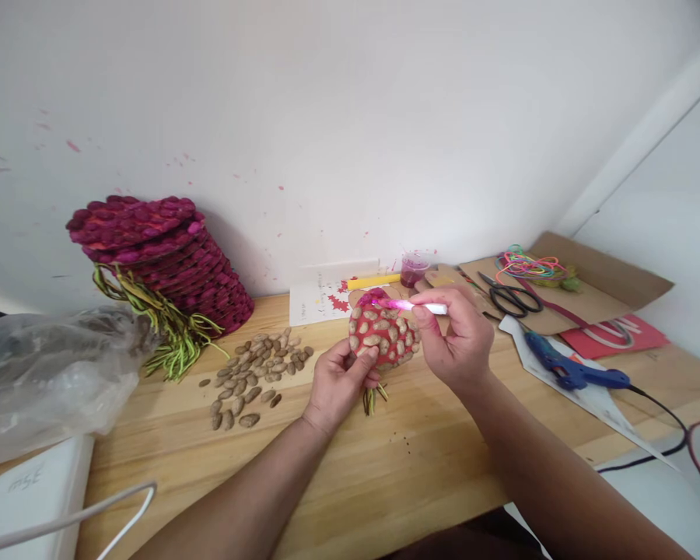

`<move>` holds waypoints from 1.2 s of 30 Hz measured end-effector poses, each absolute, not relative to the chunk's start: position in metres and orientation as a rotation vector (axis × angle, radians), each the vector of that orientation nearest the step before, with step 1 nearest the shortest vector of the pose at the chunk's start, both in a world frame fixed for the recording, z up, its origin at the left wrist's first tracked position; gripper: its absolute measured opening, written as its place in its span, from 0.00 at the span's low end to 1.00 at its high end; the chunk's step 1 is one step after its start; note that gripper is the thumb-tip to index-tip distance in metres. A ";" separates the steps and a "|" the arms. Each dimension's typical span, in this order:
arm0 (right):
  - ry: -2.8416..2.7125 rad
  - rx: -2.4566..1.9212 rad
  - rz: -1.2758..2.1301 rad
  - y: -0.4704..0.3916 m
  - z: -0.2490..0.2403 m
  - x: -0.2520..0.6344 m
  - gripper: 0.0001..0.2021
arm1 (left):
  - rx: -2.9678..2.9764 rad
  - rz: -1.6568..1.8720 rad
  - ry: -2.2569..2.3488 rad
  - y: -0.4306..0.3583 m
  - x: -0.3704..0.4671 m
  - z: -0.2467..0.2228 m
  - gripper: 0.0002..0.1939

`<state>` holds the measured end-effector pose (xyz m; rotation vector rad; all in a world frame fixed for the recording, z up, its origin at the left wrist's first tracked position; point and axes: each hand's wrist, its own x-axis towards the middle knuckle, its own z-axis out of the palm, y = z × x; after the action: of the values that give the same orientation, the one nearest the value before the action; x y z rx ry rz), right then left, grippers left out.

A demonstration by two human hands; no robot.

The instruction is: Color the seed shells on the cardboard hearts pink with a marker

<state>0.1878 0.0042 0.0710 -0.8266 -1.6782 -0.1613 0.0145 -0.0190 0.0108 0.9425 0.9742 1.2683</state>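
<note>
My left hand is closed around the lower left edge of a red seed-covered piece, holding it above the table. Pale brown seeds cover much of its face, and its top edge is coloured magenta. Green and dark strings hang below it. In my right hand is a white-handled paintbrush, pinched between thumb and fingers. Its pink-stained tip touches, or almost touches, the magenta top part. Loose speckled seeds lie on the table to the left of my left hand.
At the left stand a stack of magenta seed-covered pieces with a green tassel, and a plastic bag. Behind my hands is a cup of magenta paint. Scissors, cardboard and a blue glue gun with its cord lie right.
</note>
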 end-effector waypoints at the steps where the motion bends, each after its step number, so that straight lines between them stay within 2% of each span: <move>1: -1.675 -0.827 -0.163 0.005 0.071 0.189 0.06 | 0.939 1.271 0.973 -0.019 0.015 0.010 0.24; 36: -1.692 -0.868 -0.305 0.003 0.076 0.192 0.04 | 0.908 1.311 0.958 -0.018 0.014 0.004 0.25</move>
<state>0.1917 0.0029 0.0763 -0.8677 -1.6922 -0.3046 0.0139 -0.0181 0.0042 0.9085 0.9576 1.3114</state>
